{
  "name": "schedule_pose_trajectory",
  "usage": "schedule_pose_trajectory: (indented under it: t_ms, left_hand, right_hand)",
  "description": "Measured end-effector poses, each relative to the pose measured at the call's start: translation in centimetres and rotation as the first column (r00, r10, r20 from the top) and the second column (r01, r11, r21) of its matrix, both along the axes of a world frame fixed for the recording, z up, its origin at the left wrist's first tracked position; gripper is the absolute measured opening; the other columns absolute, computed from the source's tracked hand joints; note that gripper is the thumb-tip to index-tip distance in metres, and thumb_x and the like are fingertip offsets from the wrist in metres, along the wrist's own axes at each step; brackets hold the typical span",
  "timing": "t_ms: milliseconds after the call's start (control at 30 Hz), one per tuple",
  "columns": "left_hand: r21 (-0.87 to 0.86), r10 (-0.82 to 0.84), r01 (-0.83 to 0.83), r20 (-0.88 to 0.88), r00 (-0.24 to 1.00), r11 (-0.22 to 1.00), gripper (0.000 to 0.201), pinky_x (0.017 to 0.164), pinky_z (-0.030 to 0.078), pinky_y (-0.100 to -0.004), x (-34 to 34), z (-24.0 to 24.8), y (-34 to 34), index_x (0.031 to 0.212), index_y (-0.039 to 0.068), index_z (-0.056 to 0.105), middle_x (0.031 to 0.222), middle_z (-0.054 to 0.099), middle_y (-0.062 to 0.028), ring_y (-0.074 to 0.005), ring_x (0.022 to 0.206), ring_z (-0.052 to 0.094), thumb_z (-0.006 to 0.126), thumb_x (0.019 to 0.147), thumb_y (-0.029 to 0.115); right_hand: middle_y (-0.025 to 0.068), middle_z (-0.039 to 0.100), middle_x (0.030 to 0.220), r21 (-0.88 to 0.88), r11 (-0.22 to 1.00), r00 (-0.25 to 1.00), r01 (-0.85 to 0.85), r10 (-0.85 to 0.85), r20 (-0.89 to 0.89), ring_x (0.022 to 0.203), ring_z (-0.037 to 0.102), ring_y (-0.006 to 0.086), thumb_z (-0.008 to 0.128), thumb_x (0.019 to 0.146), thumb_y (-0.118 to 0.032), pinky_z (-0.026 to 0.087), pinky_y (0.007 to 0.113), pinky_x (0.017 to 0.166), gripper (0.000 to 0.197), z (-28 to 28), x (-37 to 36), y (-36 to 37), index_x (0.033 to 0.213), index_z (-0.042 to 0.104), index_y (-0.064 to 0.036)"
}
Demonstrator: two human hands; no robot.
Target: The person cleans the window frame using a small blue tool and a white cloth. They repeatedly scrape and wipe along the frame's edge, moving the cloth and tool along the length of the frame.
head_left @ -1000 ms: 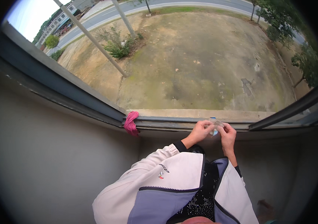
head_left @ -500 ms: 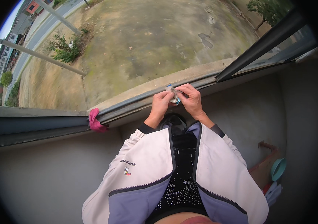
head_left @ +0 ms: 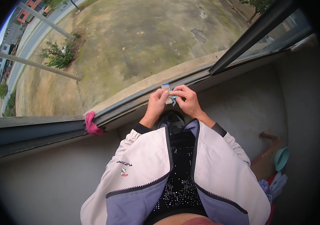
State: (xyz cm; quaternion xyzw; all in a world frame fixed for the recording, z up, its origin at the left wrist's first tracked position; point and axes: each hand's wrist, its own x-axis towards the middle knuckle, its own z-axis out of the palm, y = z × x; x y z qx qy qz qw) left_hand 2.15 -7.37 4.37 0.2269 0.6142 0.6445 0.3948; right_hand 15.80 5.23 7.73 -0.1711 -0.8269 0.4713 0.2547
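Close together in front of my body, both hands work on a small, crumpled white-and-blue packet [head_left: 165, 86] beside the window track. My left hand [head_left: 155, 104] pinches its left side between thumb and fingers. On the other side my right hand [head_left: 188, 102] has its fingers closed on the packet's blue edge. A flat, pale end with a blue strip stands up above the fingertips, and a ragged white and blue part hangs below them. What is inside the packet cannot be made out.
A grey window track [head_left: 137, 100] runs across just beyond my hands, with a pink cloth [head_left: 93, 123] draped at its left. A black window frame [head_left: 255, 35] slants at the upper right. Lower right are a turquoise basin [head_left: 281, 159] and pale gloves [head_left: 278, 186].
The packet's flat end now sticks up further above my fingers. My right fingers have shifted across it, toward my left hand. The whole view has turned slightly.
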Motion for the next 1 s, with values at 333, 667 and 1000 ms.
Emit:
schedule_pose_trajectory:
  t_ms: [333, 667, 1000]
  left_hand:
    - [0.102, 0.204, -0.181, -0.307, 0.930, 0.978, 0.021, 0.079, 0.050, -0.0328, 2.3, -0.2, 1.6, 0.102, -0.004, 0.072, 0.098, 0.065, -0.0102, -0.0211, 0.088, 0.062, 0.066, 0.103, 0.016]
    - [0.087, 0.241, -0.225, -0.280, 0.929, 0.970, 0.027, 0.073, 0.046, -0.0270, 2.6, -0.9, 2.8, 0.106, -0.004, 0.074, 0.097, 0.057, -0.0040, -0.0128, 0.082, 0.053, 0.062, 0.107, 0.020]
    - [0.079, 0.287, -0.279, -0.118, 0.951, 0.957, 0.035, 0.071, 0.052, -0.0256, -2.5, -1.5, 1.1, 0.109, -0.005, 0.074, 0.096, 0.056, -0.0041, -0.0103, 0.080, 0.057, 0.052, 0.112, 0.022]
  right_hand:
    - [-0.0054, 0.064, 0.080, -0.682, 0.700, 0.977, 0.211, -0.174, 0.123, 0.072, 0.053, 0.0010, 0.077, 0.099, -0.024, 0.042, 0.021, 0.063, 0.026, -1.6, -0.7, -0.5, 0.103, 0.074, 0.0006]
    - [0.0008, 0.073, 0.091, -0.862, 0.450, 0.936, 0.232, -0.344, 0.073, 0.082, 0.068, 0.0076, 0.070, 0.103, -0.018, 0.058, 0.026, 0.068, 0.015, -2.5, -1.8, -2.2, 0.106, 0.071, -0.0031]
    - [0.0096, 0.077, 0.101, -0.637, 0.389, 0.715, 0.666, -0.577, 0.396, 0.085, 0.074, 0.0160, 0.071, 0.097, -0.005, 0.063, 0.031, 0.075, 0.018, -7.4, 3.8, 12.1, 0.111, 0.074, 0.0050]
